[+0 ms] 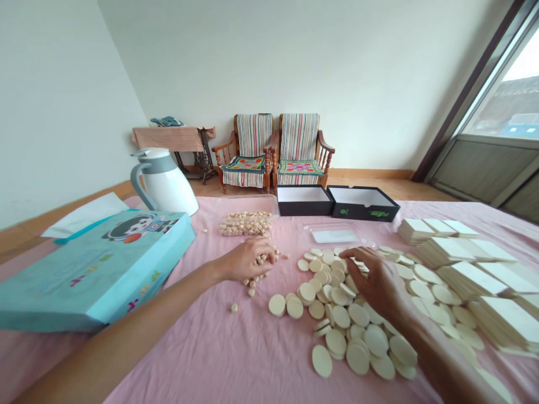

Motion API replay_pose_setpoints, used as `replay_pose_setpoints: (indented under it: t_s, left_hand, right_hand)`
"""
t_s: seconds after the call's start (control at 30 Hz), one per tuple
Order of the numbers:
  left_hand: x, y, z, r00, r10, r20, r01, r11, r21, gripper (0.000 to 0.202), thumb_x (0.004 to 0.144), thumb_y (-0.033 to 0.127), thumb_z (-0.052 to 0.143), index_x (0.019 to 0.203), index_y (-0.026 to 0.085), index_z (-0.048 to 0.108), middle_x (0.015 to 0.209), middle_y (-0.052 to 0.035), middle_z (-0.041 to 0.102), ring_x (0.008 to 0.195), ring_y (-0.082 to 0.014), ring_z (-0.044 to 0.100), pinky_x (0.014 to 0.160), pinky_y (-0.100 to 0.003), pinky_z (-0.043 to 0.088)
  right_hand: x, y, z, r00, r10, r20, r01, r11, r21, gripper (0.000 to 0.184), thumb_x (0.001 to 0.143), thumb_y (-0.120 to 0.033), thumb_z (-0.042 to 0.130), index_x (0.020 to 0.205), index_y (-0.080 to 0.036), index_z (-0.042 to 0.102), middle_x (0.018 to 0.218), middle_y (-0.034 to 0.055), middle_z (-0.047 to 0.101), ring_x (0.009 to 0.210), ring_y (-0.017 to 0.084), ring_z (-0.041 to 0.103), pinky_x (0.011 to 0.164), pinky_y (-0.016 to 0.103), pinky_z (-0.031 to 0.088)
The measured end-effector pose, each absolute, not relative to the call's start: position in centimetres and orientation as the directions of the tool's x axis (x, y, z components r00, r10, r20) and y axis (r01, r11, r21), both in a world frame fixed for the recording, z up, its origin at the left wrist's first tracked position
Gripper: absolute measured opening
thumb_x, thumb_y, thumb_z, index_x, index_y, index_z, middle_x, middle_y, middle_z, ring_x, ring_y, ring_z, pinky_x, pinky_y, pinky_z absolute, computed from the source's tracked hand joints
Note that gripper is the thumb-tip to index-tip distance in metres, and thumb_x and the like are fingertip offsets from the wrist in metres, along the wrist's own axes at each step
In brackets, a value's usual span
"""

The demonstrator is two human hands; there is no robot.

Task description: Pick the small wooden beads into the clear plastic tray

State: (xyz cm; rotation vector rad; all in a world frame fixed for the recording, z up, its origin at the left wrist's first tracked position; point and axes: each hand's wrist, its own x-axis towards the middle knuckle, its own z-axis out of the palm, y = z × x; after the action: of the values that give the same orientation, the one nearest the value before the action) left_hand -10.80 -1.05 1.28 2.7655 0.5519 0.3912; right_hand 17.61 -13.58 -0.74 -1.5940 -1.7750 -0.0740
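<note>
My left hand (246, 259) reaches down over a loose pile of small pale wooden beads (251, 283), its fingers curled around some of them. Behind it, a clear plastic tray (214, 209) holds many more beads. My right hand (374, 274) hovers low over a spread heap of round wooden discs (341, 316). Its thumb and fingers are apart, with discs showing beneath them; whether the fingertips touch any is unclear. Right of the heap stand several stacks of square wooden tiles (471, 278).
A turquoise box (122, 264) and a white jug (168, 182) stand on the left of the pink cloth (252, 359). Farther back are a clear lid (337, 235) and two open black boxes (304, 209). Two wooden armchairs (298, 140) stand by the wall.
</note>
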Motion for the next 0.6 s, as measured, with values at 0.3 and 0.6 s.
replay_pose_setpoints:
  t_s: [0.3, 0.6]
  left_hand:
    - [-6.9, -0.5, -1.7, 0.920, 0.314, 0.235, 0.294, -0.949, 0.117, 0.019, 0.085, 0.027, 0.057, 0.100, 0.018, 0.064, 0.100, -0.0081, 0.065, 0.096, -0.0202, 0.057, 0.087, -0.033, 0.042]
    - [-14.2, 0.2, 0.3, 0.612, 0.574, 0.544, 0.582, -0.793, 0.182, 0.029, 0.086, 0.015, 0.046, 0.111, 0.019, 0.060, 0.110, -0.0070, 0.061, 0.106, -0.0198, 0.053, 0.095, -0.035, 0.042]
  right_hand:
    - [17.0, -13.6, -1.4, -0.013, 0.861, 0.509, 0.883, 0.249, -0.399, 0.020, 0.085, -0.021, 0.044, 0.087, -0.021, 0.063, 0.084, 0.0025, 0.067, 0.079, 0.018, 0.060, 0.071, 0.028, 0.044]
    - [16.7, -13.8, -1.4, 0.000, 0.867, 0.498, 0.882, 0.235, -0.409, 0.020, 0.085, -0.024, 0.044, 0.087, -0.022, 0.064, 0.086, 0.0024, 0.067, 0.080, 0.018, 0.061, 0.070, 0.028, 0.044]
